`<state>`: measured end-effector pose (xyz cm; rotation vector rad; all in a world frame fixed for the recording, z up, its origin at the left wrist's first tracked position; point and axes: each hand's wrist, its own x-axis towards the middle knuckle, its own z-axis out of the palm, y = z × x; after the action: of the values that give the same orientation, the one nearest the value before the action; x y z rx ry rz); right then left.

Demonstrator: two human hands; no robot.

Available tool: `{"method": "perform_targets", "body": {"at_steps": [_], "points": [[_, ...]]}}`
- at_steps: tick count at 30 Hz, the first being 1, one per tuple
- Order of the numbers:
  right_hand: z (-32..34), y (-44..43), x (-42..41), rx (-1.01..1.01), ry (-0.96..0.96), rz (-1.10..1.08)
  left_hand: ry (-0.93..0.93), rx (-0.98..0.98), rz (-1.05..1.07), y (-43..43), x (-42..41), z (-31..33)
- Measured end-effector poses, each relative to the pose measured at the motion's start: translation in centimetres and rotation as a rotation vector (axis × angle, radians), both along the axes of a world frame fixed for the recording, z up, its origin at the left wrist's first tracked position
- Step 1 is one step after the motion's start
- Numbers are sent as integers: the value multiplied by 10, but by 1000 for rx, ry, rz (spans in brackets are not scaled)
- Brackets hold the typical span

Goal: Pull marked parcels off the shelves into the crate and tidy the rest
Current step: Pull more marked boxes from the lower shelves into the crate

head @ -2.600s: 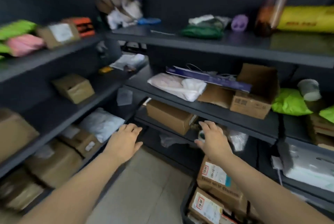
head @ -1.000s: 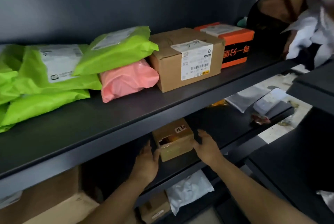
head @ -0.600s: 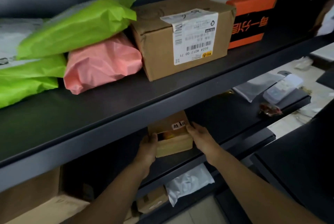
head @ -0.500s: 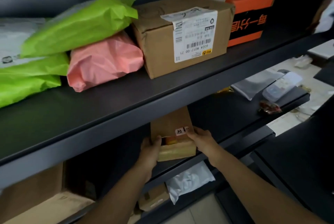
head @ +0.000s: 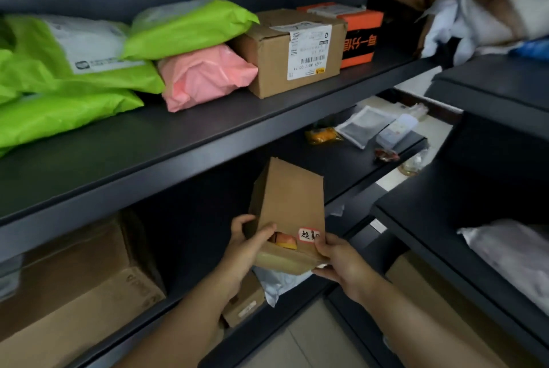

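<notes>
**Marked box in both hands below the upper shelf, crate out of sight**

The small brown cardboard box (head: pixel 289 207) is held in the air under the dark upper shelf board (head: pixel 178 141) and forward of its front edge. It is tilted so that its far end points up toward that board. A white sticker with red border and handwriting (head: pixel 309 235) sits on the near end, so this looks like a marked parcel due for the crate. One flap gapes beside the sticker, and something orange shows inside.

The left hand (head: pixel 246 251) grips the box's near left corner, thumb on top and fingers (head: pixel 242 220) curled round the side. The right hand (head: pixel 341 266) pinches the near right corner, thumb by the sticker and the other fingers under the base.

On top of the upper shelf lie lime-green plastic mailer bags (head: pixel 190 28), a pink plastic bag (head: pixel 205 79), a larger brown carton with a white barcode label (head: pixel 292 52) and an orange-and-black box (head: pixel 359 34). A white plastic bag (head: pixel 279 281) lies lower down, below the held box.

The step in hand is probably carrying the box to the crate, which no view shows. It would go best if:

- The box is levelled first, so the contents do not slide toward the open flap.
- A thumb presses that flap closed.
- The far end is drawn well clear of the shelf's underside before the person turns.
- Both hands keep their hold until the crate comes into sight
</notes>
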<state>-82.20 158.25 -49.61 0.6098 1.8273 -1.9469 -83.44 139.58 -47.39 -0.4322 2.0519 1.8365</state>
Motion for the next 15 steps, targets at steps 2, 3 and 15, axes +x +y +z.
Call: {"method": "perform_targets", "body": {"at_steps": [2,3,15], "points": [[8,-10,35,-16,5,-64,12,-70,-66,-7,24,8],[12,-14,53,-32,-5,-104,25,-109,-101,-10,37,12],[66,0,248,-259,66,-600,618,-327,-532,18,182,59]]}}
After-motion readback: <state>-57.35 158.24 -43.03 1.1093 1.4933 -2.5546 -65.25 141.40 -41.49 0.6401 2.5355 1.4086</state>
